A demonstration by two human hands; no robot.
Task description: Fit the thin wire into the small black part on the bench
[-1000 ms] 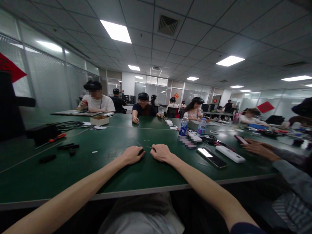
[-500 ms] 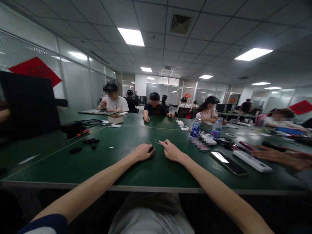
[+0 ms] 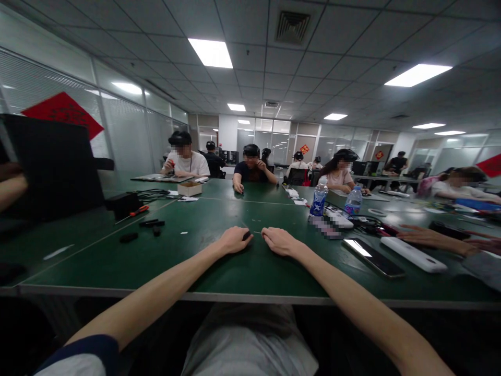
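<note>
My left hand (image 3: 236, 239) rests on the green table, its fingers closed around a small black object (image 3: 247, 236) that peeks out at the fingertips; its kind is unclear. Just to the right, my right hand (image 3: 278, 242) is closed too, with the fingers curled under. A thin pale stick-like piece (image 3: 257, 233) juts from its fingertips toward the left hand. The two hands are apart, with a narrow gap between them. The fingers' undersides are hidden.
On the left lie small black parts (image 3: 152, 223), an orange-handled screwdriver (image 3: 139, 210) and a monitor (image 3: 52, 164). Rightward are water bottles (image 3: 318, 199), a phone (image 3: 373, 257), a white power bank (image 3: 413, 254) and a co-worker's hand (image 3: 426, 236). A small box (image 3: 190, 189) stands farther back.
My right hand's fingers, stretched out earlier, have curled in around the thin piece. The left hand keeps its grip. The whole view has shifted slightly; a person opposite has raised a hand to the head.
</note>
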